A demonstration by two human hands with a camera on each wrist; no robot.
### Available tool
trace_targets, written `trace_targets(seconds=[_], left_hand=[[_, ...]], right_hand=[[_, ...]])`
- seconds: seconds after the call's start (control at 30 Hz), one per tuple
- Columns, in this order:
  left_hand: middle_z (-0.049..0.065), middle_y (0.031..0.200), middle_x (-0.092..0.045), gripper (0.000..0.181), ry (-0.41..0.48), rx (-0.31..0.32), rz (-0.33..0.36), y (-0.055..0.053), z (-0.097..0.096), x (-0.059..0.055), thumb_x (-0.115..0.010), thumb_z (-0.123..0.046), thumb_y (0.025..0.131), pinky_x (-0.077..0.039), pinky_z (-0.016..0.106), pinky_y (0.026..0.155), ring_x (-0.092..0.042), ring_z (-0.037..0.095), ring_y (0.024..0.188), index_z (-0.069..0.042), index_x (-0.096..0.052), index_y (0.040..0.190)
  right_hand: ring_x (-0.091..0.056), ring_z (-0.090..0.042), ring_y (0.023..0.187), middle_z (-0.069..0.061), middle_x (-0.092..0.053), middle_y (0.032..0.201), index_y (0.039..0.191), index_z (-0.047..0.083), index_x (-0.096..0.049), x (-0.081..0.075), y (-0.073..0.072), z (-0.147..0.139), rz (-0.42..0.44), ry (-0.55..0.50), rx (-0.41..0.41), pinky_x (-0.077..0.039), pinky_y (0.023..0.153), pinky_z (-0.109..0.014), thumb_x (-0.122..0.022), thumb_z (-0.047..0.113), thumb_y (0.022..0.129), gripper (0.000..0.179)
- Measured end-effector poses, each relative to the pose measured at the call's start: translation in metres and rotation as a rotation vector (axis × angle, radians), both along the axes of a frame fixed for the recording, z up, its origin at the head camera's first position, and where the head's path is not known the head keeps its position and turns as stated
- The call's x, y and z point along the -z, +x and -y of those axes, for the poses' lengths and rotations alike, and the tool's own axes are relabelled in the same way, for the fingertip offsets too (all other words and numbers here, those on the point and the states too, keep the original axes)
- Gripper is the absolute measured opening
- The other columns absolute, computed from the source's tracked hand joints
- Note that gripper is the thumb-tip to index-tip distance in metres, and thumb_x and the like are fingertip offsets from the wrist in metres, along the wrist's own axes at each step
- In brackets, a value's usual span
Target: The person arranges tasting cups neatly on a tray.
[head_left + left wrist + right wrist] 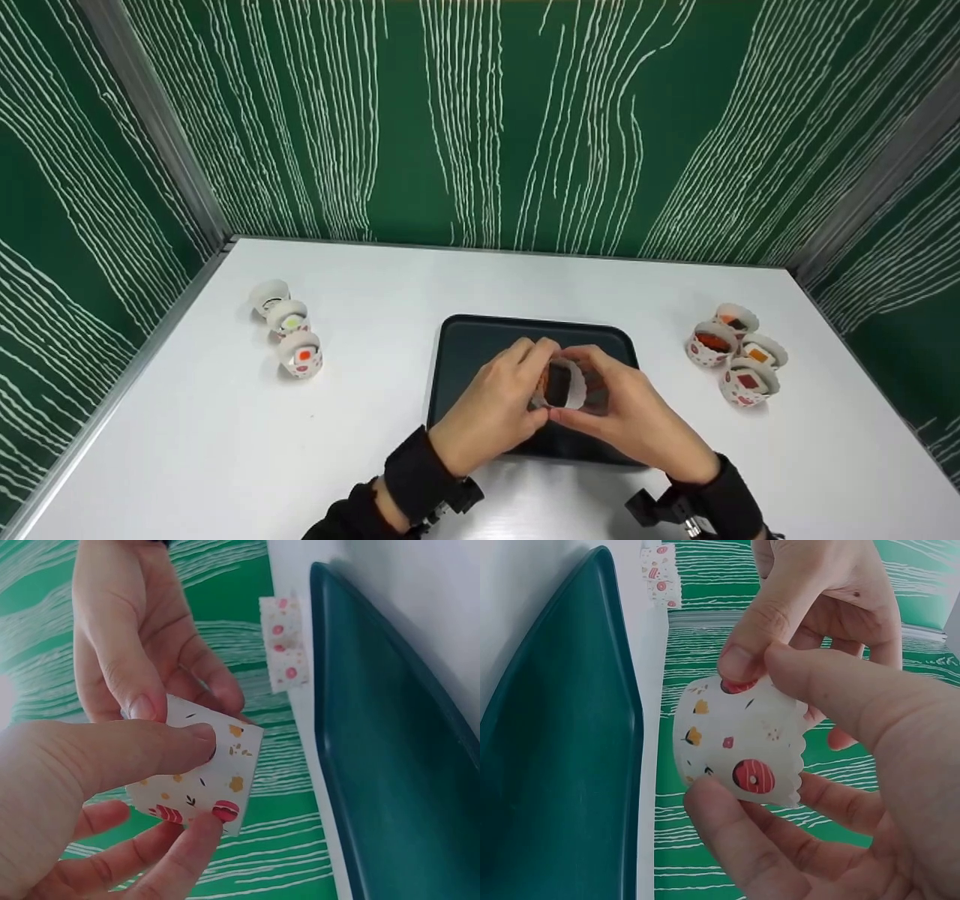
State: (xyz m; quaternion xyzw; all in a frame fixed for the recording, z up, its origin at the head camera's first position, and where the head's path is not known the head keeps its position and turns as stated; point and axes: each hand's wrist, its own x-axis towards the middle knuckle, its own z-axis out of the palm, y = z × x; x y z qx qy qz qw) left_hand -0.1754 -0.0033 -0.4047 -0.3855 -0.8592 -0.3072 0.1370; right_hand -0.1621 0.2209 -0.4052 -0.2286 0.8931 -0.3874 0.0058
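Paper cup (576, 388) in a two-hand pinch; crush and spill are my worries.
On my head feed, left hand (496, 396) at 8 o'clock and right hand (628, 409) at 4 have thumbs and fingers curled round the cup's wall, held up off the tray (465, 352). Mouth faces camera, dark block (557, 385) inside. Wall looks thin: uneven squeeze could buckle it. One side slipping could tip it and dump the block. Fingers mask the rim; can't tell if it's dented. Wide right swing might clip four cups (721, 358) at 3.
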Motion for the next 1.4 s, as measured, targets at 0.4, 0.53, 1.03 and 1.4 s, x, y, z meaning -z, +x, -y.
trace_targets(seconds=[0.4, 0.53, 1.03, 1.4], left_hand=[[0.007, 0.105, -0.063, 0.045, 0.006, 0.031, -0.012, -0.001, -0.002, 0.002, -0.075, 0.012, 0.087, -0.046, 0.019, 0.077, -0.059, 0.014, 0.089, -0.007, -0.057, 0.124], [0.007, 0.109, -0.067, 0.044, 0.010, 0.034, -0.015, -0.002, -0.002, 0.002, -0.074, 0.012, 0.089, -0.052, 0.020, 0.080, -0.064, 0.016, 0.093, -0.006, -0.058, 0.126], [0.009, 0.105, -0.070, 0.031, 0.078, 0.074, 0.023, -0.009, 0.010, -0.008, -0.072, 0.011, 0.091, -0.054, 0.015, 0.078, -0.069, 0.018, 0.092, -0.005, -0.065, 0.117], [0.010, 0.111, -0.074, 0.031, 0.126, -0.105, 0.017, -0.021, 0.066, -0.047, -0.081, 0.001, 0.089, -0.063, 0.032, 0.085, -0.073, 0.022, 0.095, -0.005, -0.071, 0.118]], right_hand=[[-0.055, -0.010, 0.083, 0.003, -0.070, 0.120, 0.147, 0.020, -0.055, -0.001, -0.001, -0.003, -0.041, 0.045, 0.019, -0.046, 0.072, -0.025, -0.084, 0.040, 0.094, 0.064], [-0.058, -0.012, 0.086, 0.002, -0.070, 0.118, 0.147, 0.019, -0.054, 0.000, -0.002, -0.003, -0.047, 0.052, 0.018, -0.047, 0.073, -0.024, -0.086, 0.034, 0.093, 0.065], [-0.064, -0.014, 0.099, 0.002, -0.070, 0.131, 0.142, 0.022, -0.057, -0.001, -0.003, -0.004, -0.045, 0.029, 0.014, -0.053, 0.082, -0.030, -0.084, 0.033, 0.095, 0.055], [-0.065, -0.014, 0.111, 0.004, -0.068, 0.133, 0.140, 0.023, -0.060, 0.000, -0.014, 0.005, -0.086, 0.096, 0.018, -0.054, 0.093, -0.039, -0.086, 0.028, 0.093, 0.054]])
